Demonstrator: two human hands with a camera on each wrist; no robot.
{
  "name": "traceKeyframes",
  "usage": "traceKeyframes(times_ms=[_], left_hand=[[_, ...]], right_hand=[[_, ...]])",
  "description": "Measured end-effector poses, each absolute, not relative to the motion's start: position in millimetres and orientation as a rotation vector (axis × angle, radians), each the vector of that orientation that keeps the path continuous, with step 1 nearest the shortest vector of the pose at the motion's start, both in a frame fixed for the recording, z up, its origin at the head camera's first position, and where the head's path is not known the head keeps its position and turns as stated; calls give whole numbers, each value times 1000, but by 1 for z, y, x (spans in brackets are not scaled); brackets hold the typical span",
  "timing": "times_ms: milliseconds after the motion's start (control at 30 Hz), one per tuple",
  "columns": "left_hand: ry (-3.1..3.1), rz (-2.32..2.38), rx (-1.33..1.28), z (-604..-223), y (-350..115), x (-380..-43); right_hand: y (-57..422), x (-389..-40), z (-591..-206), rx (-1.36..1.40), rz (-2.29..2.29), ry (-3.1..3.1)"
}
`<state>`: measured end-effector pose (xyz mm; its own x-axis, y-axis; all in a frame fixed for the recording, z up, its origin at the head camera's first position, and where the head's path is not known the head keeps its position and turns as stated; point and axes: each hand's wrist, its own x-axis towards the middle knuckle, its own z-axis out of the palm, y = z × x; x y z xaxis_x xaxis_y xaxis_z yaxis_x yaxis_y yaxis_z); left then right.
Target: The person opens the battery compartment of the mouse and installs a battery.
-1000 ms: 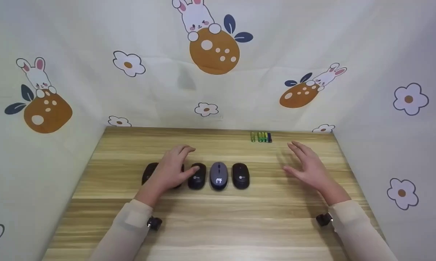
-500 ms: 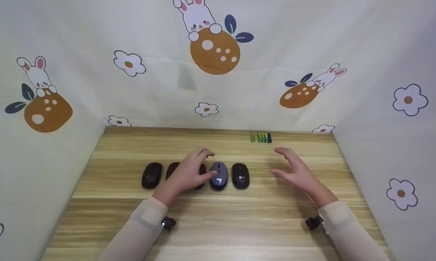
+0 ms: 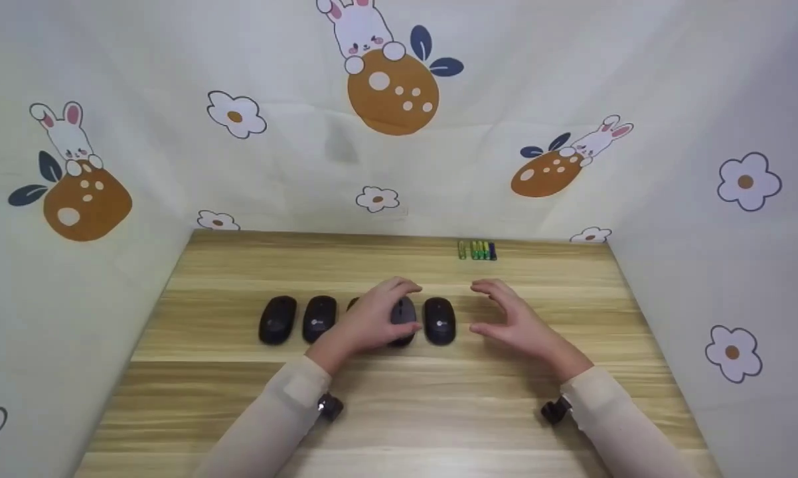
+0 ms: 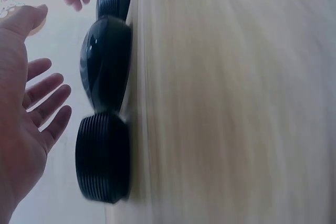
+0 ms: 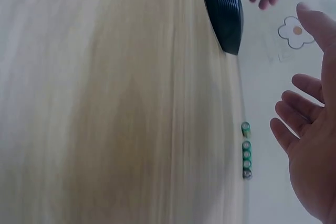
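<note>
Several computer mice stand in a row on the wooden table. Over the grey mouse (image 3: 405, 312) and a mostly covered black mouse (image 3: 353, 303) hovers my left hand (image 3: 369, 318), fingers loosely bent and thumb apart. The left wrist view shows a gap between that hand (image 4: 23, 114) and the mice. My right hand (image 3: 522, 325) hangs to the right of the rightmost black mouse (image 3: 439, 321), thumb spread from the fingers and holding nothing. Two more black mice, one at the far left (image 3: 277, 320) and one beside it (image 3: 319, 318), lie uncovered.
Near the table's back edge stand several green batteries (image 3: 480, 250) and a dark one (image 3: 492, 251) at their right end. A patterned cloth (image 3: 293, 166) encloses the table (image 3: 432, 411) at the back and sides. Each wrist carries a small black camera (image 3: 330, 407).
My left hand has moved right along the row, from the left-hand mice to above the grey one. My right hand has moved left toward the rightmost mouse. The mice stay in place.
</note>
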<state>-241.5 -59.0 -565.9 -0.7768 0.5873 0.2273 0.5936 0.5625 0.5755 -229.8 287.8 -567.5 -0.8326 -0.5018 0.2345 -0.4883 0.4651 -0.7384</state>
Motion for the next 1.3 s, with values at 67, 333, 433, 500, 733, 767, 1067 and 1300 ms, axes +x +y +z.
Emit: traceKeyframes(times_ms=[67,333,433,500,733,767,1067,1300], left_hand=[[-2773,-1004,-1073,-567,-54,-242],[-2861,-927,-1109,-571,-36,-244],[-2882,-905,-1111,-574,-31,-245],[-2895,-890,-1112,-576,-28,-245],[-2948,-777,-1134,-577,-21,-247],[-2956,-765,-1139,-577,-20,-247],[-2926,-671,-1209,-579,-14,-249],[-2948,-650,-1181,-580,-11,-249]], right_hand=[[282,-230,-568,-916,-1309,2665],[265,-230,-571,-949,-1196,2680],[259,-230,-573,-930,-1152,2681],[256,-230,-574,-905,-1119,2677],[249,-231,-576,-889,-1074,2641],[248,-231,-577,-893,-1074,2634],[246,-235,-583,-971,-1037,2619],[244,-234,-582,-934,-1049,2598]])
